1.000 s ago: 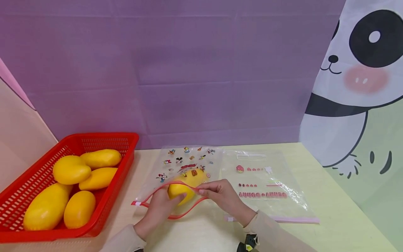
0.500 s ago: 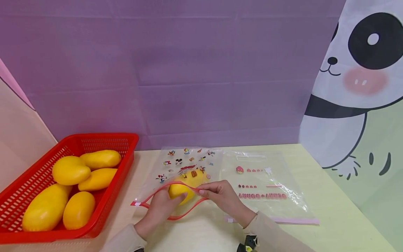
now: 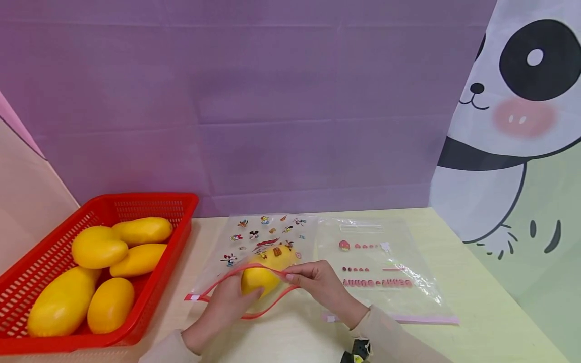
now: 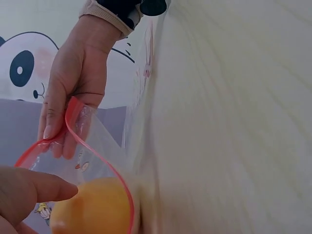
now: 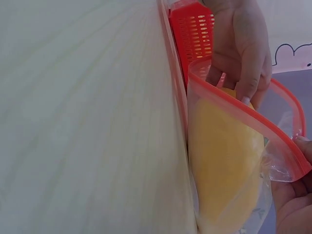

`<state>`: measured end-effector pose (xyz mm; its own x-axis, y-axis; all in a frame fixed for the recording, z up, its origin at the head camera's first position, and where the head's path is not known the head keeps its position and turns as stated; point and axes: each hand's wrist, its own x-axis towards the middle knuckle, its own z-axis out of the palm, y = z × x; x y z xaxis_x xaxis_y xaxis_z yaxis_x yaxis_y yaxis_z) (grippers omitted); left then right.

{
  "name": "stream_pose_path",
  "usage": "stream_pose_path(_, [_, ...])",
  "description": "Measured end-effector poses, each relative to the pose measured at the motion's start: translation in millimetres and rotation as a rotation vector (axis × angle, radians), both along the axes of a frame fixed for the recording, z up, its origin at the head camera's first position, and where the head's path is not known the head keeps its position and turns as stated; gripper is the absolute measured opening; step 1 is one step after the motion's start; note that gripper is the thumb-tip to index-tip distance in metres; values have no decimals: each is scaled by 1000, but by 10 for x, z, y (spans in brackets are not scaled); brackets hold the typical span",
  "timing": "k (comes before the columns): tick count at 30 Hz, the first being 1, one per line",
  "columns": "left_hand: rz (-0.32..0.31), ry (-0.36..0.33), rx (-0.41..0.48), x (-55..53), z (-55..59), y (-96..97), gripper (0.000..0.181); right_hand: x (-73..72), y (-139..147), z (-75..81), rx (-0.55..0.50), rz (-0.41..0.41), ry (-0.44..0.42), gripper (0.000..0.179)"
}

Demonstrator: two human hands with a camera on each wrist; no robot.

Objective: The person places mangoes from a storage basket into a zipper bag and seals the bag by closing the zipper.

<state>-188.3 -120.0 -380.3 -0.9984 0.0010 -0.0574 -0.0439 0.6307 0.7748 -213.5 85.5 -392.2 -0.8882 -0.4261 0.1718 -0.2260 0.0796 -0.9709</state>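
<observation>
A yellow mango (image 3: 259, 280) lies inside a clear zip bag (image 3: 238, 234) printed with cartoon figures, its red-edged mouth spread wide toward me. My left hand (image 3: 224, 302) reaches through that mouth at the mango's near end. In the right wrist view the fingers of the left hand (image 5: 243, 53) extend down to the top of the mango (image 5: 224, 156), without wrapping it. My right hand (image 3: 322, 287) pinches the red zip edge at the right side of the mouth; in the left wrist view the right hand (image 4: 78, 73) has thumb and fingers on that edge.
To the left stands a red plastic basket (image 3: 187, 227) holding several more mangoes (image 3: 100, 247). A second clear zip bag (image 3: 376, 300) with a pink edge lies flat on the table (image 3: 490, 302) at right. A purple backdrop (image 3: 290, 151) rises behind the table.
My left hand has shifted slightly left and back, its thumb drawing away from the mango. The right hand keeps its pinch on the bag's edge.
</observation>
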Motion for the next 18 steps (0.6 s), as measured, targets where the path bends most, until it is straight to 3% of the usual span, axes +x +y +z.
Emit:
stream_pose_path(9, [-54, 28, -128, 96, 89, -50, 66, 3, -8, 6, -1, 0, -6, 24])
stream_pose_path(18, [-112, -2, -211, 248, 216, -125, 73, -9, 0, 9, 25, -27, -38, 23])
